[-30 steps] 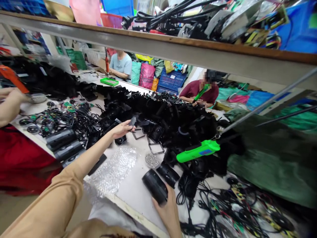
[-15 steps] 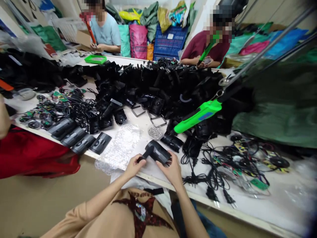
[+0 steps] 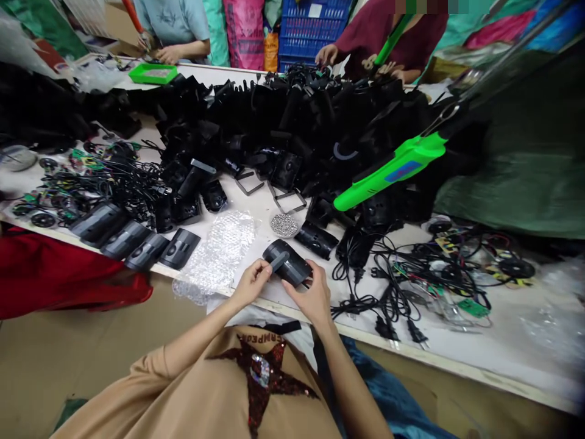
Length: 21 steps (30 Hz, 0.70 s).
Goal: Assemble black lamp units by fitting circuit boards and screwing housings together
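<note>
My right hand (image 3: 309, 297) is closed round a black cylindrical housing (image 3: 292, 268) at the near edge of the white table (image 3: 479, 347). My left hand (image 3: 250, 281) pinches a small flat black strip (image 3: 278, 260) and presses it against the top of that housing. Both hands meet over the table edge, just in front of my chest. A sheet of bubble wrap (image 3: 218, 253) lies directly left of my left hand. A little pile of small metal screws (image 3: 284, 225) sits just beyond the housing.
A green electric screwdriver (image 3: 393, 171) hangs over a big heap of black plastic parts (image 3: 292, 122). Finished black housings (image 3: 132, 238) lie in a row at left, tangled cables (image 3: 411, 274) at right. Two other people work across the table beside a green tray (image 3: 153, 74).
My left hand came back from the far parts pile with the small black strip and joined the right hand at the housing. The view tilted down toward the table edge.
</note>
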Motion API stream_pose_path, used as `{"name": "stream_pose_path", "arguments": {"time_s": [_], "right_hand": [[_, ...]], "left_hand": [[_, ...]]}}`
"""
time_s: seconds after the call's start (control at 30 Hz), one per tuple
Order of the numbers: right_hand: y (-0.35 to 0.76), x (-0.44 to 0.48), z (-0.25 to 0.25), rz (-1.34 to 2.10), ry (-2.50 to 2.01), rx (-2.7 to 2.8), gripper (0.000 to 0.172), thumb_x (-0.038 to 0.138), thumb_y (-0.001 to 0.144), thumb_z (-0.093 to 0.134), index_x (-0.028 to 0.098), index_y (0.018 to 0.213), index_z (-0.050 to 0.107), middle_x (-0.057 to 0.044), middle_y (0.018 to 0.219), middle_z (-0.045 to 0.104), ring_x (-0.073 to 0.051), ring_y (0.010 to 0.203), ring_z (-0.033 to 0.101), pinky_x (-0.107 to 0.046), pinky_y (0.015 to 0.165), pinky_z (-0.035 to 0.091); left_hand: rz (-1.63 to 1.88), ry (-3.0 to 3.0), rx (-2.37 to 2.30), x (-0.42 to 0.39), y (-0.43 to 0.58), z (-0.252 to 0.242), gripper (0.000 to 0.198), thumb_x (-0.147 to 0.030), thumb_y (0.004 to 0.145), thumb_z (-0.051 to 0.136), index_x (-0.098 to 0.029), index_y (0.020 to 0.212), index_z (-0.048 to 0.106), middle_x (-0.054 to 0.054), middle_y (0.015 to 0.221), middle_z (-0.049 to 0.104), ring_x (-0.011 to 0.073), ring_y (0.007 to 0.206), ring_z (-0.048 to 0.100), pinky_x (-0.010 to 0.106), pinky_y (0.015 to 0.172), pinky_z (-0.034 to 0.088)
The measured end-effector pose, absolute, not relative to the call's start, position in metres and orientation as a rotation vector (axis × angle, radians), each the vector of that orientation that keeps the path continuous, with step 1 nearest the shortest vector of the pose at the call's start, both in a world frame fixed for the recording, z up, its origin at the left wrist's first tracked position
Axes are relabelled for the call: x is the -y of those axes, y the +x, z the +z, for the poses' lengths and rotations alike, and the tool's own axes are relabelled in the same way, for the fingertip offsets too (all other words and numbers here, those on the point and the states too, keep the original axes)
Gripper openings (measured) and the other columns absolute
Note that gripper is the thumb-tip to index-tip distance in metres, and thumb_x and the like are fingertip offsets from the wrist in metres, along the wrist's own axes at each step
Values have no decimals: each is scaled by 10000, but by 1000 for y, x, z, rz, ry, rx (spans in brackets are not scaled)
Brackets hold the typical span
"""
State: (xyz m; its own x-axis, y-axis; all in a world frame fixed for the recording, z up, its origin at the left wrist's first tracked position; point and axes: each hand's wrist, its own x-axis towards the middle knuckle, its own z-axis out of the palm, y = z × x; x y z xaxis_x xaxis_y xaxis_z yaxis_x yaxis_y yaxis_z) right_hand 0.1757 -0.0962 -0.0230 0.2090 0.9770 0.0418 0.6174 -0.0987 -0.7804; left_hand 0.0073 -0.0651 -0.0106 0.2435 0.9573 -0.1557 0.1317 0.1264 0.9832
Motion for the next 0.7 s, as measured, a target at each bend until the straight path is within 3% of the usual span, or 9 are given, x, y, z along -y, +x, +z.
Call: {"name": "stream_pose_path", "arguments": {"time_s": [0.37,0.7], "right_hand": [[175,95,-35,605,-1837,1594,725,486,681,637,213,1291,356,-115,1131,492,-267,990,563,-409,762,523],[176,93,-33,635,-1834,1568,730,483,680,637,229,1303,354,-104,1125,494,-261,978,572,-402,770,520]], "left_hand": [[793,1264,-1156,63,9,-12,326,-491,825,456,-187,706,453,-28,631,430,119,618,403,240,624,343],[740,1271,-1189,62,15,-9,316,-479,814,476,-186,700,446,-31,626,420,117,623,402,238,621,334]]}}
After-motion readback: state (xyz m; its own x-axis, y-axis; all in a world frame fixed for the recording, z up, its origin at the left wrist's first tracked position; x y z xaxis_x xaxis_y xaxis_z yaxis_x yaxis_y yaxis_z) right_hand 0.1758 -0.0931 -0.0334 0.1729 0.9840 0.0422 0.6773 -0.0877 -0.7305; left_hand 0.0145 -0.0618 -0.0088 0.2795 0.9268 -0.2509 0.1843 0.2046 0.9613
